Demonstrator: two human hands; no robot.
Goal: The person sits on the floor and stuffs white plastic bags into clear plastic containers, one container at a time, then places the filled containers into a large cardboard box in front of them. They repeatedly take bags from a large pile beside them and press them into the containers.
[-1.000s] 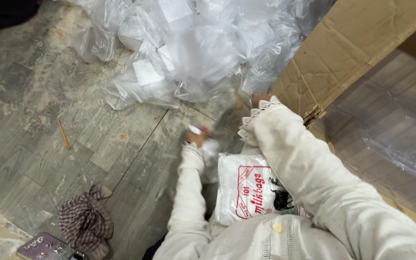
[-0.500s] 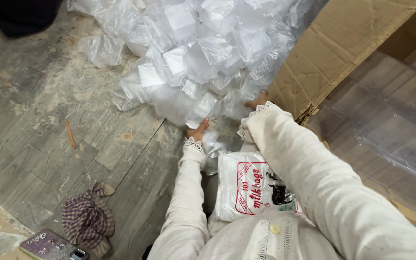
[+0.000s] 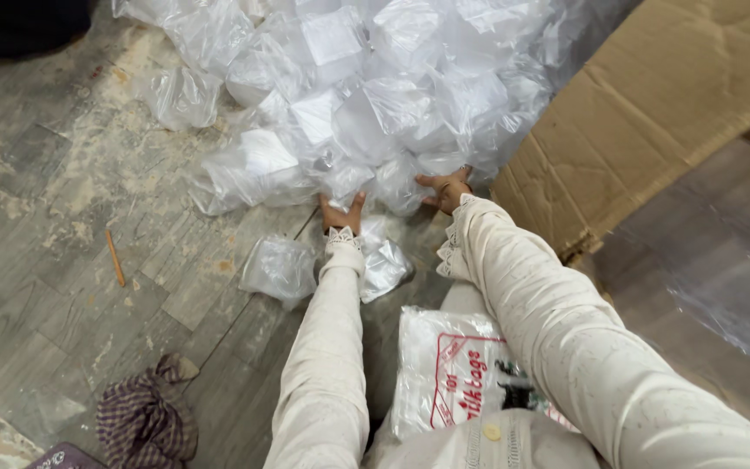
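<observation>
Clear plastic packets [image 3: 366, 95] heaped on a grey wooden floor [image 3: 45, 260], both hands at the pile's near edge.
Left hand [image 3: 341, 211], fingers spread, and right hand [image 3: 446, 188], fingers loosely open, press against the packets; a cardboard box [image 3: 653, 122] stands right, a printed bag pack [image 3: 462, 382] lies near.

I note a heap of clear plastic packets [image 3: 366, 104] on the grey floor, each holding a pale, squarish item. My left hand [image 3: 340, 211] and right hand [image 3: 446, 188] both rest at the heap's near edge, fingers spread. Two loose packets [image 3: 281, 269] lie just beside my left wrist. A white pack of bags [image 3: 462, 378] with red and black print sits between my forearms. A brown cardboard box [image 3: 653, 122], flap torn, stands to the right of the heap.
</observation>
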